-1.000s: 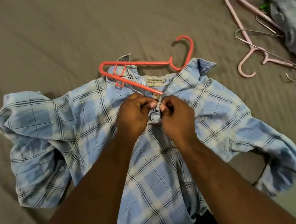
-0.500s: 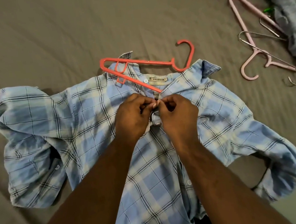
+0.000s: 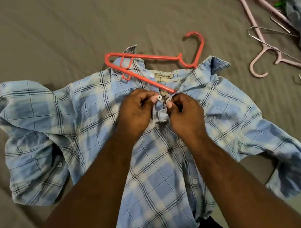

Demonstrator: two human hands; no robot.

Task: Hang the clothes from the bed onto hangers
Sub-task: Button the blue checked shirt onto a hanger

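Here the blue plaid shirt lies front-up on the brown bed sheet, sleeves bunched out to either side, collar pointing away from the person. A coral plastic hanger sits partly inside the neck. Its left shoulder end pokes out past the collar, its hook rests on the sheet just above the collar's right side, and its lower bar runs diagonally down across the neck label and disappears under the right front edge of the shirt.

Both hands meet just below the collar. The left hand is curled, thumb and forefinger pinching the left front edge, with a small white button showing right at the fingertips. The right hand is curled too and pinches the opposite front edge, which folds up between its fingers. The two edges are close but apart, and a strip of the inner neck shows between them. Lower down the front, the buttons look fastened.

Off to the upper right, well apart from the shirt, a pale pink hanger lies on the sheet with a thin wire hanger crossing over it. Beside them a grey-blue garment is heaped at the frame's edge, covering part of the pink hanger
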